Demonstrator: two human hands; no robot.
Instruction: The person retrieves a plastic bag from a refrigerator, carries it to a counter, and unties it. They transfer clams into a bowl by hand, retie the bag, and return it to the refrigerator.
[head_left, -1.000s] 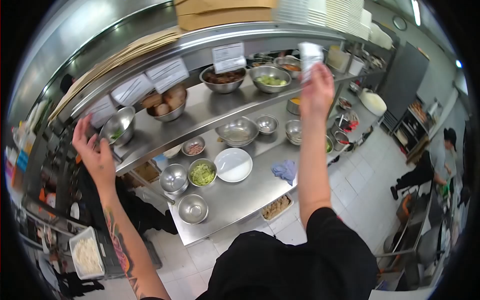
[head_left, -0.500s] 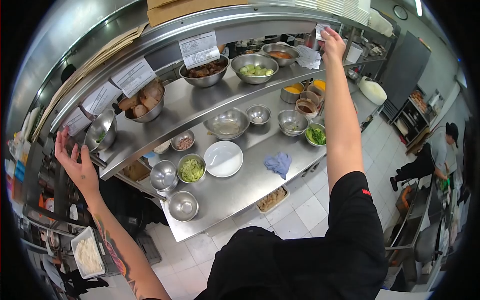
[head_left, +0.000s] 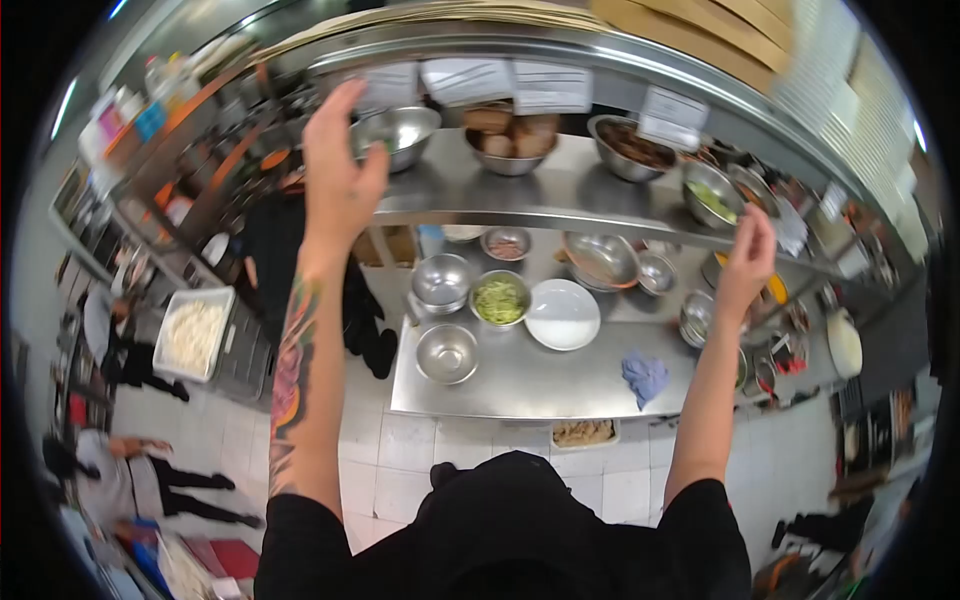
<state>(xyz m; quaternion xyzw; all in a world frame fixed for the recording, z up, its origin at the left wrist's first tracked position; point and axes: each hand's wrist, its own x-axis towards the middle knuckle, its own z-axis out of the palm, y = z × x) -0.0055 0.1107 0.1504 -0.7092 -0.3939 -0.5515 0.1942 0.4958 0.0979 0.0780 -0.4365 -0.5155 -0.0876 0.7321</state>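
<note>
My left hand [head_left: 342, 165] is raised at the left end of the upper shelf, its thumb and fingers apart and nothing in it. Right beside it stands a metal bowl [head_left: 410, 140] with a little green inside. On the other side, my right hand [head_left: 752, 258] is lifted in front of the shelf edge, slightly blurred, with loosely bent fingers and no object visible in them. Its fingertips come close to the rim of a metal bowl of pale green chunks [head_left: 712, 200]. Printed order tickets [head_left: 552, 88] hang from the rail above the shelf.
Bowls of browned meat [head_left: 630, 148] and pale chunks [head_left: 512, 142] share the shelf. Below, the steel counter [head_left: 540, 385] carries a white plate [head_left: 562, 314], shredded greens [head_left: 500, 299], metal bowls [head_left: 447, 354] and a blue cloth [head_left: 645, 378]. A person [head_left: 120, 480] stands at lower left.
My view has swung left. My right hand, which held a small paper ticket up at the rail, has let go and come down. My left hand stays raised by the same bowl.
</note>
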